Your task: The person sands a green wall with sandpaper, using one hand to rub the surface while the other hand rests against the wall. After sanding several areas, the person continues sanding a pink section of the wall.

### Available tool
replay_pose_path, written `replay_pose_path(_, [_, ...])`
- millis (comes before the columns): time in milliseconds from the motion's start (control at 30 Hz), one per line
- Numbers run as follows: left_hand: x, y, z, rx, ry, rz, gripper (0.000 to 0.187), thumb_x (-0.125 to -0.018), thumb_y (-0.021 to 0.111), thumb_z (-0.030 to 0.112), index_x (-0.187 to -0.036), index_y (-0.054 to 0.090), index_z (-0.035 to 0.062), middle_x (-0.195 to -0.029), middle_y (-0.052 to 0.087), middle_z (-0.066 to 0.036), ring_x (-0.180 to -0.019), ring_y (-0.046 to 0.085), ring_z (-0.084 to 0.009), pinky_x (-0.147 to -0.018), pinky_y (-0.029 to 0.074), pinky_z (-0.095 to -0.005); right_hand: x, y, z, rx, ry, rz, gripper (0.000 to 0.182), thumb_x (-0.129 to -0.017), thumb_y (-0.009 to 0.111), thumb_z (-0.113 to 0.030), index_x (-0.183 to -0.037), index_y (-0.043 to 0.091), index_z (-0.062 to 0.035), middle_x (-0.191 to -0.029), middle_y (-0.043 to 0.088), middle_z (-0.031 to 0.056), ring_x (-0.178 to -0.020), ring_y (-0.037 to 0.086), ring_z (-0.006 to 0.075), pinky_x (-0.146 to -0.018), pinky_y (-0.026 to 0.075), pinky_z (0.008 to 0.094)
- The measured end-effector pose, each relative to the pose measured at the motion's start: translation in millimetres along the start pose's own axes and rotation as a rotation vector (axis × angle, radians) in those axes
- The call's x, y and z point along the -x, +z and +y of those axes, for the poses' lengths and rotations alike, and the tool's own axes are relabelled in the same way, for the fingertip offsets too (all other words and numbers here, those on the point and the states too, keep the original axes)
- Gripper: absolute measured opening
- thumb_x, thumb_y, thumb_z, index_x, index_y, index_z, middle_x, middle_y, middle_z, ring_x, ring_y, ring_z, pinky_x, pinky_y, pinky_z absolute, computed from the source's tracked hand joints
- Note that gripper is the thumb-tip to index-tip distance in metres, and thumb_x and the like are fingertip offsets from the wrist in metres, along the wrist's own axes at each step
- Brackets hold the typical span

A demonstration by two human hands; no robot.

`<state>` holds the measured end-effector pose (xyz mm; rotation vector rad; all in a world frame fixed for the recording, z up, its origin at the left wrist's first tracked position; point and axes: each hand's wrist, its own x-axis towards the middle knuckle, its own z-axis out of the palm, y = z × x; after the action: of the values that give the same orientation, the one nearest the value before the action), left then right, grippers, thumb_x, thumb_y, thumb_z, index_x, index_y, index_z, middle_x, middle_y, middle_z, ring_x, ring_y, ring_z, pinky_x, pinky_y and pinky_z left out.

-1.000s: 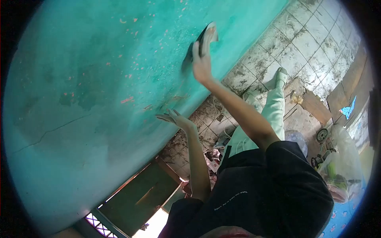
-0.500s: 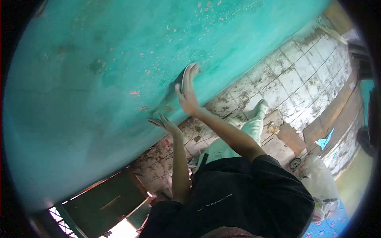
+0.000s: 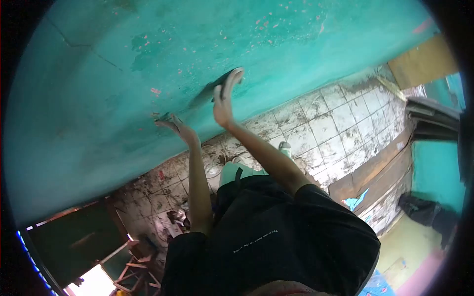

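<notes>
My right hand (image 3: 224, 101) is pressed against the turquoise wall (image 3: 163, 59), its fingers stretched together over a thin dark sheet (image 3: 228, 75) that looks like sandpaper. Only the edge of this sheet shows past the fingers. A dark shadow falls on the wall beside it. Lower down and to the left, my left hand (image 3: 180, 129) rests its flat fingers on the same wall, apart from the sheet. Pinkish chips and worn spots mark the paint around both hands.
Dirty white floor tiles (image 3: 340, 123) run along the wall's foot, with debris near my feet. Boards (image 3: 370, 170) lie on the right by a blue scrap (image 3: 356, 201). A brown panel (image 3: 422, 61) leans at the upper right. A dark green panel (image 3: 74, 241) stands lower left.
My head view has shifted, bringing more floor and the brown panel into sight. Both hands remain at the wall; the right hand with the sheet sits slightly higher and further left in view.
</notes>
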<state>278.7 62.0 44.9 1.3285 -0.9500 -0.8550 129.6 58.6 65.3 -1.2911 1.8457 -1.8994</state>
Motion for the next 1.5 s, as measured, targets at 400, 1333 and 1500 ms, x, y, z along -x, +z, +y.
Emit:
replay_pose_path(400, [43.7,32.9,-3.2,0.093,-0.064,0.014,0.081,-0.107,0.041,0.052,-0.164,-0.01,0.0248,-0.171,-0.013,-0.006,-0.157,0.005,-0.0303,-0.126,0.016,-0.0518,-73.5,-25.5,26.1,0.498,-0.126,0.131,0.084,-0.096,0.056,-0.02,-0.157,0.007,0.0107,-0.166,0.001,0.0322,-0.151,0.001,0.0563,-0.123,0.007,0.0651])
replay_pose_path(1333, [48.9,79.8,59.4,-0.195,0.205,-0.253,0.083,-0.11,0.044,0.033,-0.161,-0.019,0.0142,-0.164,-0.033,-0.018,-0.153,-0.025,-0.036,-0.125,0.005,-0.0547,-100.4,-66.9,-20.4,0.045,-0.194,0.097,0.076,-0.1,0.047,-0.001,-0.16,0.002,0.0074,-0.166,-0.007,0.0329,-0.154,-0.012,0.0484,-0.124,-0.003,0.052])
replay_pose_path(1500, [45.5,73.7,54.4,-0.235,0.242,-0.282,0.084,-0.11,0.045,0.032,-0.161,-0.02,0.0128,-0.164,-0.033,-0.019,-0.153,-0.025,-0.0366,-0.124,0.004,-0.0558,-121.2,-114.7,4.9,0.107,-0.214,0.048,0.07,-0.106,0.043,-0.009,-0.16,0.001,0.0063,-0.167,-0.013,0.0291,-0.155,-0.014,0.0439,-0.125,-0.004,0.0502])
